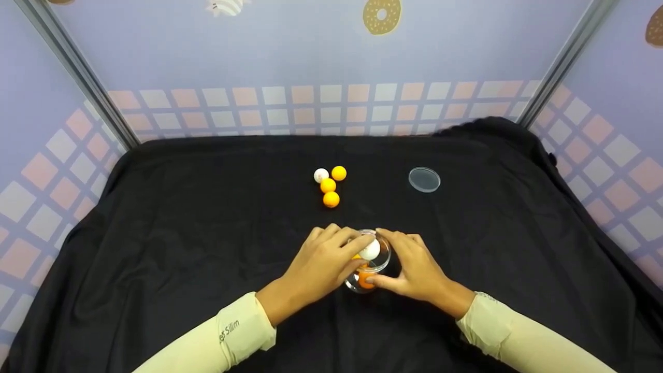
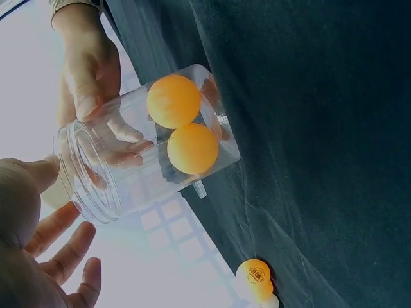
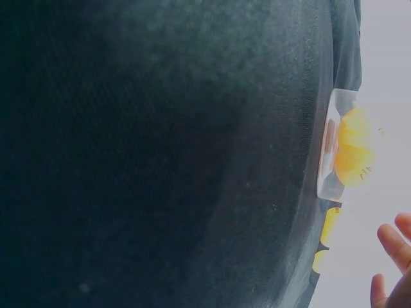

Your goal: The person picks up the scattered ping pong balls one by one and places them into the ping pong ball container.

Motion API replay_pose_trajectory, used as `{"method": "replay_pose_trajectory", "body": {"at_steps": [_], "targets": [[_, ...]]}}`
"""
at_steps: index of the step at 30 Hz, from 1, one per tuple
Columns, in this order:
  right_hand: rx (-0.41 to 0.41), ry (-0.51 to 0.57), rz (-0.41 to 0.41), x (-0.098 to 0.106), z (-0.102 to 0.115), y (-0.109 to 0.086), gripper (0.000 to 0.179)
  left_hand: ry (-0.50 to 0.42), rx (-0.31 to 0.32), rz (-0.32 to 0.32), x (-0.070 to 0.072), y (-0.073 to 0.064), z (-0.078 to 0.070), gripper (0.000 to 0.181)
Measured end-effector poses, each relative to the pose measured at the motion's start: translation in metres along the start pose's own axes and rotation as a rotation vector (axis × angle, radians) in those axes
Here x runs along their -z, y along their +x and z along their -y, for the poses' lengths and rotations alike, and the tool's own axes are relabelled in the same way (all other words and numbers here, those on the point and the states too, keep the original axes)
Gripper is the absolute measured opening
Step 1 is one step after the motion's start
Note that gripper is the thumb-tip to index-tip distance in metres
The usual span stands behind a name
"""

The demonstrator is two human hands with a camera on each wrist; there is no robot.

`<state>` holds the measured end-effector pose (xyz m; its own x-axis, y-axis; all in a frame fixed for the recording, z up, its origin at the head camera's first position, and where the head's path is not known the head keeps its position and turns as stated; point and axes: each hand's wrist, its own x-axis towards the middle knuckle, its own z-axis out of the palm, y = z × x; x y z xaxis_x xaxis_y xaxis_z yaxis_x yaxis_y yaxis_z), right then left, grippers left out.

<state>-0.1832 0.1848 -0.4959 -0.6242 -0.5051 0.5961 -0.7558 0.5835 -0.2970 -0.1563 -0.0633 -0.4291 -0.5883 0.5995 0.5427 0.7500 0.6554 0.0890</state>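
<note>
Black cloth covers the worktop, and on it the clear jar stands upright, between the two hands of the person. Right grip is curled round the wall of the jar, thumb at the near side and fingers at the far side, probably so that the light vessel does not slide or tip. Left grip comes from above and appears to pinch a white ball at the jar's mouth; part of this contact is hidden, so I say it with some caution. It seems held there because the mouth leaves room for the fingertips only from the top. Two orange balls lie low inside the jar, kept together by its wall. Beyond the jar, three yellow balls and another white ball sit close together, perhaps grouped to be within easy reach. A clear disc, which I judge to be the lid, lies flat farther to the right, well apart from both grips.
</note>
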Motion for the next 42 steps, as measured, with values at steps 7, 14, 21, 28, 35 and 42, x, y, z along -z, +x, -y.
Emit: {"method": "replay_pose_trajectory", "body": {"at_steps": [7, 14, 21, 28, 35, 42], "targets": [[-0.003, 0.0, 0.003, 0.001, 0.001, -0.001, 0.093, 0.013, -0.003, -0.02, -0.002, 0.0, 0.0, 0.043], [-0.003, -0.001, 0.007, 0.0, -0.001, -0.001, 0.092, 0.011, 0.001, -0.032, -0.001, 0.0, -0.001, 0.043], [0.008, 0.004, 0.006, 0.0, -0.001, 0.0, 0.093, 0.018, 0.013, -0.024, 0.0, 0.0, -0.001, 0.045], [-0.003, 0.003, 0.016, 0.001, 0.0, -0.001, 0.095, 0.028, 0.022, -0.019, -0.001, 0.0, -0.001, 0.044], [-0.007, 0.019, 0.011, 0.0, -0.001, -0.001, 0.094, 0.013, 0.044, -0.019, -0.002, 0.005, 0.003, 0.04], [-0.006, 0.005, 0.008, 0.0, 0.0, 0.0, 0.095, -0.008, 0.169, -0.09, -0.012, 0.021, 0.031, 0.031]]}}
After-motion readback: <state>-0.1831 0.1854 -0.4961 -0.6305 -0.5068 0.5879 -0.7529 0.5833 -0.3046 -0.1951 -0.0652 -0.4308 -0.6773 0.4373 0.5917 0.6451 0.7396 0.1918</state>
